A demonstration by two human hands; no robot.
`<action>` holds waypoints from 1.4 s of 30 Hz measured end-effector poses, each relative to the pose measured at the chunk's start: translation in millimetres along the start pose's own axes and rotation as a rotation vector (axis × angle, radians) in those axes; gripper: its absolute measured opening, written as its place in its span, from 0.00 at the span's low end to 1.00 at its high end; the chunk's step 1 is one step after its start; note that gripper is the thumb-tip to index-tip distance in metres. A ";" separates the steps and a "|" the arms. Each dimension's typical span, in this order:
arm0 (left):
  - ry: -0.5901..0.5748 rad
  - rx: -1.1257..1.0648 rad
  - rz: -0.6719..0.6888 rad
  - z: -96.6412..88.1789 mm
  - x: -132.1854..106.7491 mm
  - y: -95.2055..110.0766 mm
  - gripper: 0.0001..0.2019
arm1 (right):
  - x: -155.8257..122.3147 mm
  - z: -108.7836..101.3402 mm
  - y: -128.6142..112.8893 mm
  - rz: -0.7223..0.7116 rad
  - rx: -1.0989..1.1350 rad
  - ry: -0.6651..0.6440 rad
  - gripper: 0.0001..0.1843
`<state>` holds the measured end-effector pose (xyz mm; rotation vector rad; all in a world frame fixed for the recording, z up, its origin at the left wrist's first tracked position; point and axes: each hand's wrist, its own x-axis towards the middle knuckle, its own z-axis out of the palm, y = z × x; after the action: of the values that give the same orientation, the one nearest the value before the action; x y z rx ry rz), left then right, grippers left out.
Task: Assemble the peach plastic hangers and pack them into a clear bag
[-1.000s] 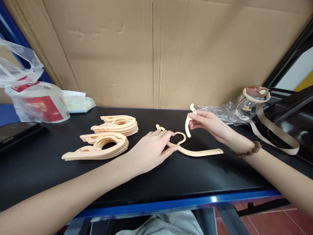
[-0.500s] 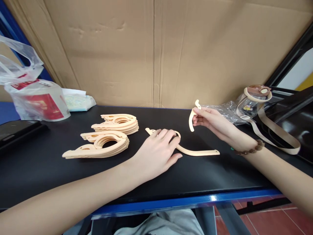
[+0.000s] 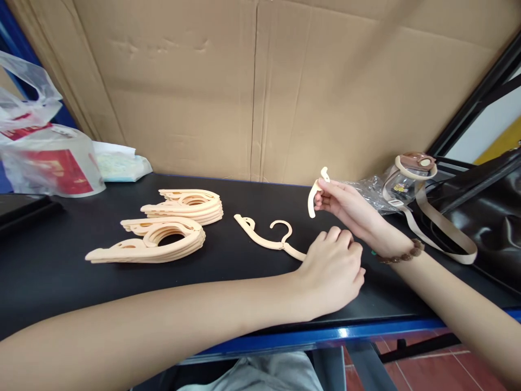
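An unfolded cream plastic folding hanger [image 3: 264, 241] lies on the black tabletop, its hook pointing away from me. My left hand [image 3: 336, 271] is closed over the hanger's right arm, hiding that end; the fingertips are out of sight beneath the knuckles. Raised above the table, my right hand [image 3: 340, 203] pinches a small curved cream hanger piece [image 3: 312, 201] between thumb and fingers, with one end sticking out above the thumb. To the left lie two stacks of folded hangers, a nearer stack [image 3: 163, 247] and a farther stack [image 3: 185, 206].
A plastic bag with a white and red tub [image 3: 61, 168], a tissue pack [image 3: 122, 163] and a dark device [image 3: 26, 212] are at the left. Right of my hands are crumpled clear plastic [image 3: 368, 190], a strapped bottle [image 3: 407, 182] and a black bag [image 3: 484, 212]. Cardboard [image 3: 183, 92] stands behind.
My left hand has slid right along the hanger from its hook to its right arm, uncovering the hook and left arm. My right hand still holds the small piece. The view has shifted slightly.
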<state>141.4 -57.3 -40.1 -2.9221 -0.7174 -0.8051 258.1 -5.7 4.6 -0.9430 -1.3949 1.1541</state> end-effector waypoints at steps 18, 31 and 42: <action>-0.165 -0.325 -0.054 -0.9 5.5 -2.8 0.11 | 0.2 -1.6 -1.4 0.000 -0.087 0.005 0.15; -0.176 -0.632 -0.395 -37.9 -24.1 -17.4 0.15 | 4.9 -22.3 -7.7 0.077 -0.406 -0.144 0.14; -0.093 -1.031 -0.499 -59.2 -32.4 -57.8 0.12 | 4.7 -22.7 -1.8 0.245 -0.417 -0.343 0.19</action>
<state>63.1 -28.0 -10.1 -3.7113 -1.4284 -1.4390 280.0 1.8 7.2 -1.2790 -1.8849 1.2739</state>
